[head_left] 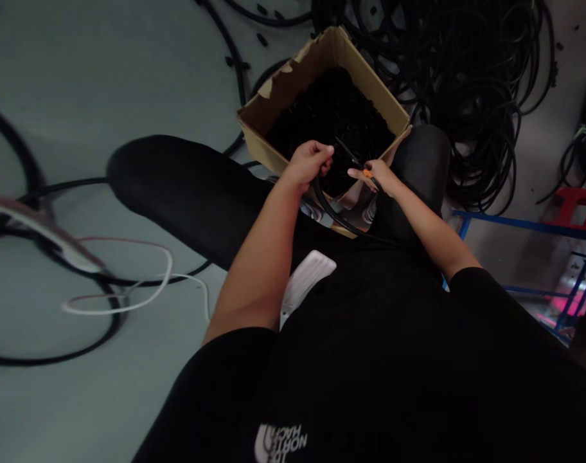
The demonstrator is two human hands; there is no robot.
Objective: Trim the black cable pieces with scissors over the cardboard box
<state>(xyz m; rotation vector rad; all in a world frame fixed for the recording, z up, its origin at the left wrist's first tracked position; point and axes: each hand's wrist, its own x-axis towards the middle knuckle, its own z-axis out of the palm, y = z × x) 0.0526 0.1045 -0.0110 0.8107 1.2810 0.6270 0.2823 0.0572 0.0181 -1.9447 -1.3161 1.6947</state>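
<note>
My left hand (311, 164) is closed around a black rubber tube (328, 207), which bends down from my fingers toward my lap. In my right hand (380, 176) are scissors (351, 154) with a bit of orange at the handle. Their dark blades point up and left, near my left fingertips; whether they touch the tube I cannot tell. Both hands are over the near edge of an open cardboard box (259, 145), which stands between my knees. Inside it lies a dark heap of small black pieces (338, 106), too dim to make out singly.
A large tangle of black tubing (471, 83) lies at upper right. Loose black pieces (262, 40) dot the floor beyond the box. A white cable (143, 299) and more tubing lie at left. A blue metal frame (524, 222) and a red plastic item (577, 206) are at right.
</note>
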